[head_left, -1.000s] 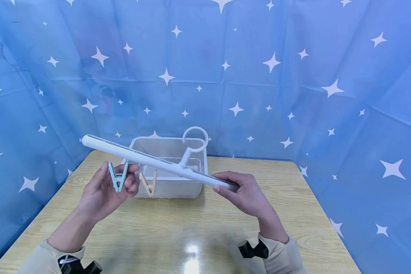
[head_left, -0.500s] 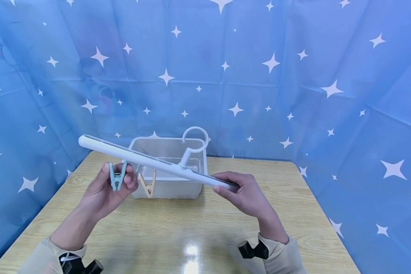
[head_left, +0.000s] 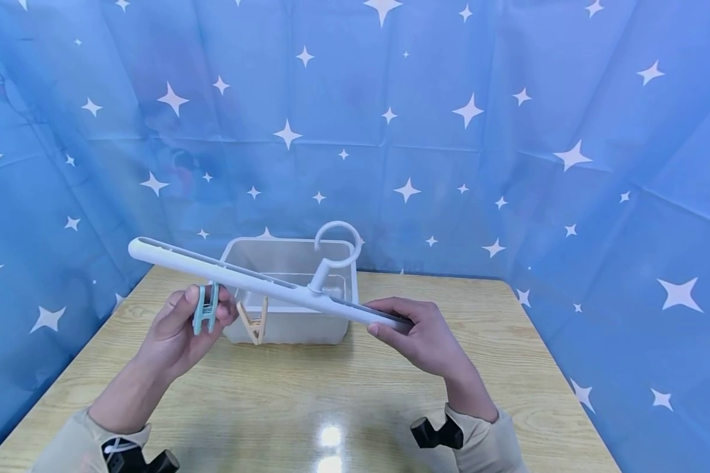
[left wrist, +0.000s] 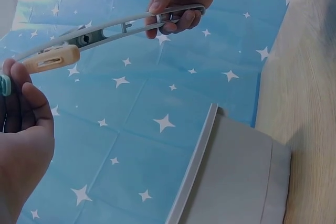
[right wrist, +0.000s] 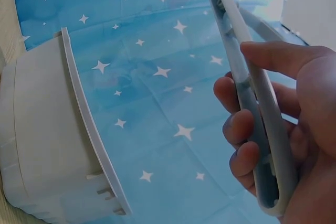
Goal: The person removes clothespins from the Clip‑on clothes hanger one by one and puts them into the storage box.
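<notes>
My right hand (head_left: 420, 335) grips one end of a white clothes hanger (head_left: 272, 286), its hook up and its bar slanting upward to the left. Below the bar hangs a tan clothespin (head_left: 254, 322), also visible close to the bar in the left wrist view as a tan clothespin (left wrist: 52, 59). Between the thumb and fingers of my left hand (head_left: 174, 335) is a teal clothespin (head_left: 206, 309), just under the bar left of the tan one. Whether the teal one's tip touches the bar I cannot tell. In the right wrist view, fingers (right wrist: 239, 158) curl round the hanger.
Behind the hanger a white plastic bin (head_left: 307, 326) stands on the wooden table (head_left: 307, 407). A blue curtain with white stars (head_left: 449, 164) encloses the back and sides.
The hanger's free end has shifted left and slightly down. My left hand still holds the teal clothespin, which now looks narrower, its two legs nearly parallel. My right hand has hardly moved.
</notes>
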`<state>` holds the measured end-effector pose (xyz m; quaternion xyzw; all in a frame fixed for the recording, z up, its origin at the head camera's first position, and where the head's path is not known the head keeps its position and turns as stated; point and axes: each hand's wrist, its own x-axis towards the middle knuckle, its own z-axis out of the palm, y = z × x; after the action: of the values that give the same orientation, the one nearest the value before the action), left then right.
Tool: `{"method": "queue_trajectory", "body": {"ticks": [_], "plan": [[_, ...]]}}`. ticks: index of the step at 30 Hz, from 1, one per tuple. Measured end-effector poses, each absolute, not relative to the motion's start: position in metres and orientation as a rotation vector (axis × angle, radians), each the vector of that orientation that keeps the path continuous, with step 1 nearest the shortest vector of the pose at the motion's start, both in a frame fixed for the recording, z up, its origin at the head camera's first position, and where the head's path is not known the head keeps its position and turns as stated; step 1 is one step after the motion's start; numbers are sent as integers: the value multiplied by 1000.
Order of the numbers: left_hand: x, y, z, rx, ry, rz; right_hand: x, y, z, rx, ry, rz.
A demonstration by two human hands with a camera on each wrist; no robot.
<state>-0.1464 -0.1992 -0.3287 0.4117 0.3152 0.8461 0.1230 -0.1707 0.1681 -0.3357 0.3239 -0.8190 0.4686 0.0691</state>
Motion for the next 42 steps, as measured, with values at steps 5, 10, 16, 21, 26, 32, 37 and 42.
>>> {"method": "queue_trajectory", "body": {"ticks": [5,10,16,21,26,32,37,42], "plan": [[-142,-198,-327,1193,1055,2530,-171,168,-335,981,-2464,1395],[-137,-196,-325,1124,1314,2601,-171,168,-335,981,-2470,1384],[-134,-192,-322,965,1708,2659,-170,167,-334,983,-2476,1382],[-134,-191,-321,1041,1800,2697,-170,167,-333,992,-2470,1379],[-134,-193,-320,1051,2038,2664,-170,167,-333,992,-2479,1364],[-132,-197,-321,918,2583,2490,-169,167,-332,988,-2474,1353],[-134,-196,-324,1021,2727,2491,-167,167,-330,984,-2476,1338],[-137,-196,-328,1057,2885,2448,-167,167,-329,986,-2499,1333]]}}
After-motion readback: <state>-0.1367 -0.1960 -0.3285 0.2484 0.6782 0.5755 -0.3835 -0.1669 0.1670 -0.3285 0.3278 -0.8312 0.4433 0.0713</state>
